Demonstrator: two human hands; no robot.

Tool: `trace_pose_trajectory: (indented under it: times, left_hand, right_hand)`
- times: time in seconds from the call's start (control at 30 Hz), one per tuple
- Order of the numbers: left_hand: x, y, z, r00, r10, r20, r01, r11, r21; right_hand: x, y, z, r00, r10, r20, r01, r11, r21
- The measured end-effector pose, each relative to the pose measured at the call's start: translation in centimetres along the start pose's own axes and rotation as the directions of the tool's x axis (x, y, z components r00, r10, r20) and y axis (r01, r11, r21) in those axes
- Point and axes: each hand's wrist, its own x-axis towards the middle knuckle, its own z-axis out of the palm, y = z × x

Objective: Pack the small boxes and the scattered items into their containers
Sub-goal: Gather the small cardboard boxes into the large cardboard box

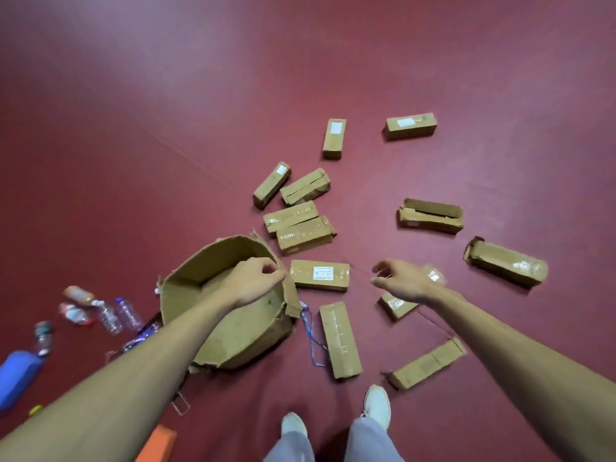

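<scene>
A large, torn, open cardboard box (200, 271) stands on the red floor at my lower left, and its inside looks empty. My left hand (253, 281) reaches across it with fingers curled at its right rim, apparently pinching the wall. Several small brown cardboard boxes lie scattered to the right; the nearest (320, 275) has a white label and lies just right of the big box. My right hand (403, 281) hovers with fingers apart and holds nothing, above a small taped box (396, 306) that it partly hides.
Several plastic bottles (113, 311) lie left of the big box, along with a blue object (16, 375) and an orange object (160, 441) at the lower left. A blue cord (311, 338) trails beside the box. My feet (376, 405) stand near two small boxes.
</scene>
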Motion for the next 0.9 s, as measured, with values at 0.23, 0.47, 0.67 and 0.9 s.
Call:
trace_pose_trajectory:
  times: [0.23,0.47,0.67,0.9]
  left_hand:
    - [2.0,-6.3,1.1,0.990,-0.138,-0.012,0.134,0.977,-0.167]
    - [8.5,-11.0,3.2,0.993,-0.114,-0.006,0.109,0.961,-0.255]
    - [18.6,-15.0,11.3,0.991,-0.130,-0.015,0.122,0.960,-0.253]
    - [35.2,-21.3,28.6,0.998,-0.066,-0.024,0.059,0.973,-0.223]
  right_hand:
    - [4.9,-2.5,3.5,0.995,-0.012,0.102,0.017,0.999,-0.044]
    - [11.8,-1.7,8.4,0.996,0.026,0.083,-0.018,0.995,-0.096]
    - [22.7,4.3,15.5,0.994,0.016,0.109,-0.003,0.993,-0.122]
    - [40.1,16.9,27.5,0.980,-0.023,0.198,0.071,0.969,-0.236]
